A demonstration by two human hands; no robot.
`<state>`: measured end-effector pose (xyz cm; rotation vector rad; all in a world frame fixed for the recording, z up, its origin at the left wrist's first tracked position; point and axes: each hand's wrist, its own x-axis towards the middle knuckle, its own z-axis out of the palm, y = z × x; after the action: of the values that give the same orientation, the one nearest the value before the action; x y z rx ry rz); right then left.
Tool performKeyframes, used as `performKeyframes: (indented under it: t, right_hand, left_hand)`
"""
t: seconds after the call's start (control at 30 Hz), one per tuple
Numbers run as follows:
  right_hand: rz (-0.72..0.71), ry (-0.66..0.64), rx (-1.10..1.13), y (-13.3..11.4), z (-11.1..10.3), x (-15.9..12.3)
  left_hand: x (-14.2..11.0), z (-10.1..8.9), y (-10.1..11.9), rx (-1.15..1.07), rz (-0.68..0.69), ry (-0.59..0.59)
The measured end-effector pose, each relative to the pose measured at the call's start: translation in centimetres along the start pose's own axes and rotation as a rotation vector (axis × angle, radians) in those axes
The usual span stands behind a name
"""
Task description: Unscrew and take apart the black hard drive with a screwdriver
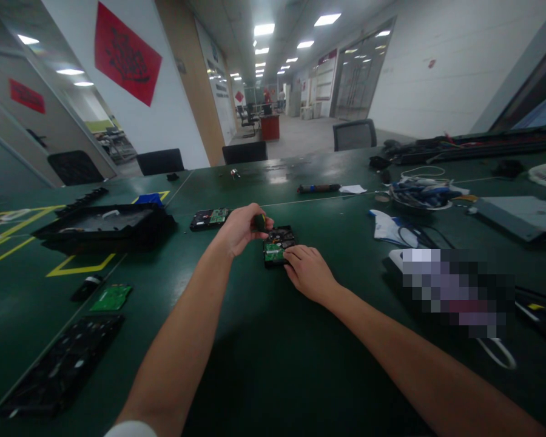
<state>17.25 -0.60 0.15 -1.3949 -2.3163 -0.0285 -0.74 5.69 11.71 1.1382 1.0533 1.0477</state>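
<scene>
A hard drive (275,254) lies on the green table in front of me, its green circuit board facing up at the near end. My left hand (244,229) is closed round the dark handle of a screwdriver (260,222) with a bit of yellow on it, held over the drive's far left side. The screwdriver's tip is too small to make out. My right hand (310,272) grips the drive's near right edge with bent fingers, the thumb partly hidden. Left of my left hand lies a second hard drive (210,218), its board also upward.
At left are a black plastic tray (102,224), a loose green circuit board (111,298) and a dark flat panel (66,364). On the right lie a blurred-out object (450,291), a grey metal box (521,213) and cables. A dark cylindrical tool (318,189) lies farther back.
</scene>
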Motion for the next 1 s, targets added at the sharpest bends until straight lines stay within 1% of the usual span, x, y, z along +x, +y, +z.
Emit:
performKeyframes:
  t: [0.1, 0.13, 0.2, 0.3, 0.4, 0.47, 0.53, 0.6, 0.67, 0.77, 0.83, 0.9, 1.0]
  right_hand:
    - [-0.008, 0.001, -0.009, 0.1, 0.17, -0.02]
    - [-0.01, 0.0, -0.012, 0.12, 0.2, -0.02]
    - [-0.01, -0.003, -0.014, 0.12, 0.21, -0.02]
    - [-0.008, 0.006, -0.012, 0.08, 0.17, -0.02]
    - [-0.01, 0.019, -0.005, 0.05, 0.15, -0.04]
    - [-0.012, 0.017, -0.007, 0.05, 0.15, -0.04]
    - [-0.01, 0.01, -0.013, 0.05, 0.15, -0.04]
    - [-0.008, 0.005, -0.014, 0.06, 0.14, -0.04]
    - [-0.009, 0.006, -0.007, 0.09, 0.13, -0.03]
    - [-0.017, 0.012, 0.002, 0.1, 0.11, -0.04]
    - [-0.017, 0.014, 0.002, 0.09, 0.09, -0.05]
    - [-0.014, 0.011, 0.001, 0.06, 0.09, -0.05]
    - [-0.01, 0.009, -0.003, 0.07, 0.18, -0.04]
  left_hand:
    - [0.05, -0.11, -0.12, 0.104, 0.112, 0.057]
    - [0.05, -0.2, -0.14, 0.126, 0.13, 0.061]
    - [0.05, -0.36, -0.16, 0.124, 0.112, 0.021]
    - [0.07, -0.4, -0.22, 0.066, 0.026, -0.076]
    - [0.17, -0.31, -0.38, 0.025, 0.01, -0.082]
    - [0.24, -0.32, -0.48, 0.047, 0.056, -0.067]
    - [0.25, -0.41, -0.5, 0.112, 0.125, -0.033]
    - [0.14, -0.48, -0.4, 0.168, 0.159, -0.013]
    - [-0.05, -0.47, -0.23, 0.158, 0.106, -0.039]
    - [-0.24, -0.28, -0.07, 0.075, -0.009, -0.12]
    - [-0.17, -0.2, -0.12, 0.033, -0.036, -0.132]
    - [0.04, -0.25, -0.28, 0.025, -0.01, -0.109]
    - [0.3, -0.49, -0.51, 0.08, 0.101, -0.049]
